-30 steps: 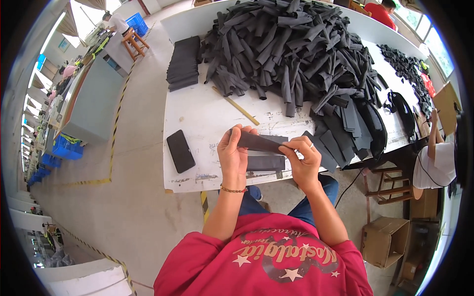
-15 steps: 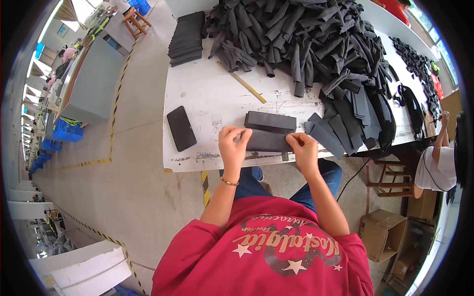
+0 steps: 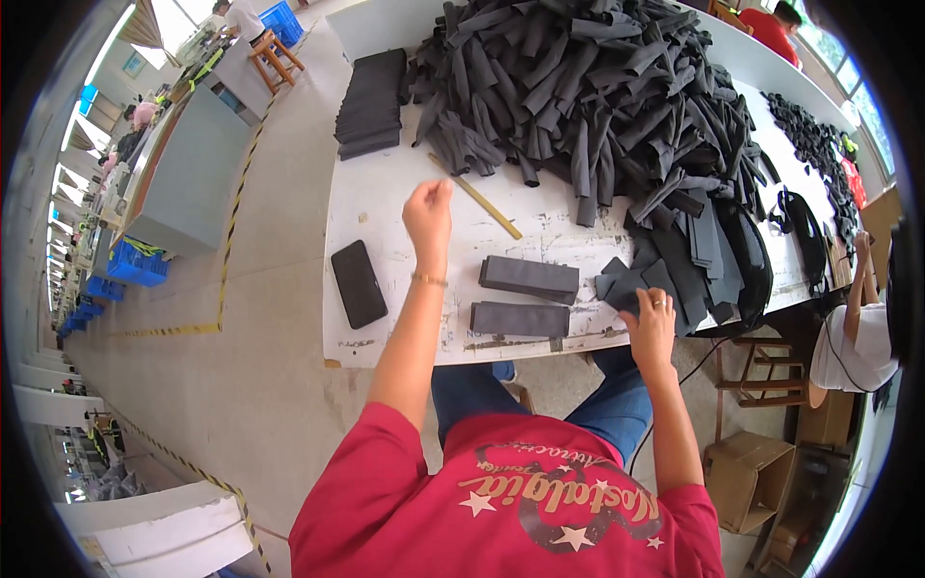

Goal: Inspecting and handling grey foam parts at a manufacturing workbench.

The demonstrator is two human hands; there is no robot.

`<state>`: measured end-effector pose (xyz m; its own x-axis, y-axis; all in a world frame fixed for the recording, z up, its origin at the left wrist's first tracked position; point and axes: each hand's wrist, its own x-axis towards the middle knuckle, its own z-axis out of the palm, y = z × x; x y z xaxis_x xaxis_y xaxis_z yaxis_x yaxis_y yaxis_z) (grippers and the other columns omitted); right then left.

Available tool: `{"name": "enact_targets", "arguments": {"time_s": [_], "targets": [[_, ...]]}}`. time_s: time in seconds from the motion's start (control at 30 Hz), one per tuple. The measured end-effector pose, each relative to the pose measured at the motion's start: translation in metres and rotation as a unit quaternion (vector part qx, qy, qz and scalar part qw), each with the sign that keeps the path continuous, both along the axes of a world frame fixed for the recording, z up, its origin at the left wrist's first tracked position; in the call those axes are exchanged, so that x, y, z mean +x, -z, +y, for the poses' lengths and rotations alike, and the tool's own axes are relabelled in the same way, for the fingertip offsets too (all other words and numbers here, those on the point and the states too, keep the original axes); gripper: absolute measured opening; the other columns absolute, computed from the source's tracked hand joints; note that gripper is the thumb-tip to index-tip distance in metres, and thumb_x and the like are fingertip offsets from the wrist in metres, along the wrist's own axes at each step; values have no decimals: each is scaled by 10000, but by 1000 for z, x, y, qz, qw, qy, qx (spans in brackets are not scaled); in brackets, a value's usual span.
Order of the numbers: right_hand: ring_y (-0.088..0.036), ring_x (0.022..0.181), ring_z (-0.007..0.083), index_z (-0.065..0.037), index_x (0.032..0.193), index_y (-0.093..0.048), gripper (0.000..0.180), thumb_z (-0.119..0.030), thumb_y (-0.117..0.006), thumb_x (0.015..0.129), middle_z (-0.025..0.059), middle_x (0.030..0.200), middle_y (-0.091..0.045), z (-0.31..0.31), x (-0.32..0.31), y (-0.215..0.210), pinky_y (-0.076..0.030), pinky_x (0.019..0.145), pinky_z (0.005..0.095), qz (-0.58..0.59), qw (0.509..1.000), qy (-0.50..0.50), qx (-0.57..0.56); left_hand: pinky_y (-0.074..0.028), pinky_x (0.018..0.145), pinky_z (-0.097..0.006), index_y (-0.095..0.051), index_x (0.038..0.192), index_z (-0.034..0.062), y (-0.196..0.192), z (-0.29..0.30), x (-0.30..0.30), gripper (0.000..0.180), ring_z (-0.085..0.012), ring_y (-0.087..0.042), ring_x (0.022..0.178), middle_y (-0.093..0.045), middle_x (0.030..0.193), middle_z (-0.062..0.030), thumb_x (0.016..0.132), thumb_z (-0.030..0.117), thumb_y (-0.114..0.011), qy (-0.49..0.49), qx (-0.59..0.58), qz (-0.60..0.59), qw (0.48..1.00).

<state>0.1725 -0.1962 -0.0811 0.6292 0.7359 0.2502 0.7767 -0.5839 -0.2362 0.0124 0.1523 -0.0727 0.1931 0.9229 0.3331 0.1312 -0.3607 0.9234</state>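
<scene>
Right hand (image 3: 652, 326) touches loose grey cards (image 3: 624, 286); whether it pinches one, I cannot tell. Beside it, one flat dark strip (image 3: 520, 319) and a strip stack (image 3: 529, 278) lie on the desk (image 3: 378, 197). Beyond, the left hand (image 3: 427, 214) is curled in, nothing showing. Farther, the overlapped row (image 3: 371, 101) looks done, the tangled heap (image 3: 578, 96) seemingly left to flatten.

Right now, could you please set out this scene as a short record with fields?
Left hand: curled near the yellow stick; no held piece visible
Right hand: at the flat dark pieces; grip unclear
Table front: farther dark bundle and nearer dark bundle, side by side
Table left: black phone, lying flat
Table back: large dark heap, with a neat dark stack to its left
</scene>
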Motion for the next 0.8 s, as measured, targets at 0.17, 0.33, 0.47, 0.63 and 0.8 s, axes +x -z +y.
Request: {"name": "enact_targets", "arguments": {"time_s": [0.17, 0.33, 0.47, 0.63, 0.8], "targets": [[-501, 967, 291, 53, 1085, -573, 343, -153, -624, 815, 135, 1024, -527, -8, 1, 30, -443, 817, 368, -96, 987, -88, -93, -500, 607, -290, -672, 822, -24, -6, 43, 84, 247, -177, -643, 603, -666, 676, -83, 863, 219, -654, 5, -64, 9, 998], [-512, 892, 275, 79, 960, -603, 261, -59, -569, 740, 155, 935, -546, 1, -2, 29, -450, 774, 349, -135, 969, -160, -129, -537, 689, -350, -676, 773, -73, 40, 61, 127, 292, -290, -698, 753, -681, 725, -172, 801, 218, -673, -134, -148, 113, 973], [-537, 878, 273, 45, 952, -619, 232, -66, -584, 752, 131, 906, -571, -1, 3, 14, -447, 778, 362, -93, 969, -191, -122, -519, 749, -372, -682, 874, -87, 63, 66, 142, 275, -313, -681, 797, -693, 804, -208, 787, 174, -676, -172, -140, -4, 975], [-567, 866, 262, -50, 951, -652, 198, -38, -638, 754, 71, 914, -601, -11, 13, -9, -445, 755, 371, -13, 990, -131, 55, -519, 699, -363, -709, 885, -55, 53, 69, 150, 225, -276, -651, 676, -701, 770, -150, 747, 122, -715, -130, -276, -64, 950], [-578, 805, 305, -48, 1075, -633, 279, 59, -618, 818, 114, 913, -603, -4, -3, -30, -466, 735, 369, 105, 965, -59, 232, -520, 665, -371, -665, 822, -66, 84, 100, 127, 200, -249, -641, 647, -660, 690, -140, 756, 120, -698, -117, -209, -26, 971]]}}
